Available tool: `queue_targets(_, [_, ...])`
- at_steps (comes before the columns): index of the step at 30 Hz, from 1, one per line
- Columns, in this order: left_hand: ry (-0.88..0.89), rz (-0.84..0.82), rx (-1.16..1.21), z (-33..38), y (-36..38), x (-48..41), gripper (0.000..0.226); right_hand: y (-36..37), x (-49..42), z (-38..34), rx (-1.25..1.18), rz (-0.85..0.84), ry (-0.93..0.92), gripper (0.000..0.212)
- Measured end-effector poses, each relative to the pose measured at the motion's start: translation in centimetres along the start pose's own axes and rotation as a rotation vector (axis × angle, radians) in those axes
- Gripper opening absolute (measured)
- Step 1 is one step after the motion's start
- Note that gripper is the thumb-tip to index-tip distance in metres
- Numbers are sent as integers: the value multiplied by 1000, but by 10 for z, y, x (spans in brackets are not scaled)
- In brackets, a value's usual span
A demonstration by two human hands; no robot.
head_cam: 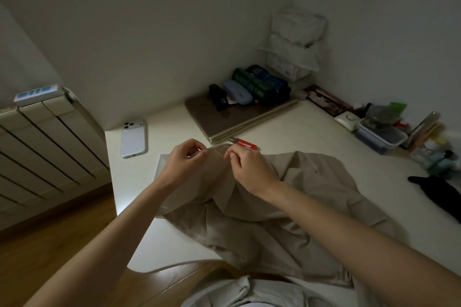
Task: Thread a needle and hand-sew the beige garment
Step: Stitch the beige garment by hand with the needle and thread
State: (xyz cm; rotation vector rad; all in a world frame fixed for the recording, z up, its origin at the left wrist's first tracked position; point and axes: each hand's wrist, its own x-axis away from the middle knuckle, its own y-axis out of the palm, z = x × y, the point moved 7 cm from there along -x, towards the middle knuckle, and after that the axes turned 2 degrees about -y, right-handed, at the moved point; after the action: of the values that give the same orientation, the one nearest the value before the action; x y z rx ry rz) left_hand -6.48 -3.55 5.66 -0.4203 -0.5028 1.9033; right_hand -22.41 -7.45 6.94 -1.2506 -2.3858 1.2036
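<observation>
Right now both hands are up at the far edge of the beige garment [262, 207], which lies spread on the bench [311, 127] under and behind my wrists, its near end hanging toward my lap. Left hand [185, 158] — fingers curled, pinching a thin bright sliver I take for the needle [201, 150], tip pointing toward the right hand. Right hand [245, 164] — fingertips curled tight on the raised fold of cloth between the two hands, holding it taut. Thread is too fine to see, so I can't tell if the eye is loaded. Red snips [244, 143] lie just beyond the right knuckles. Phone [133, 138] is off to the left of the left hand, well apart.

Judged step: taking a stitch through the held fold. To do it well, stretch the fold flat between the hands and steer the needle in shallow, close to the edge. Catch only the layers meant, then draw through slowly so nothing knots. Light is dim, so bring the fold nearer before committing. Risk: pricking the right fingertips, which sit in the needle's line.
</observation>
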Motion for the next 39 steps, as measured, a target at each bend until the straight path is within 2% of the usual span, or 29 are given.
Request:
queue_targets(8, [14,-27,50,4,4,2,5,7,-4,-1,67,-89,7,27])
queue_targets(27, [48,-15,-11,21,7,13,4,16,-8,-1,106,-62,-8,30])
queue_targets(32, [87,-88,3,22,20,15,8,16,-6,-7,91,-94,3,27])
queue_targets(39, [131,48,-62,19,12,16,25,16,-5,-6,-31,-85,44,25])
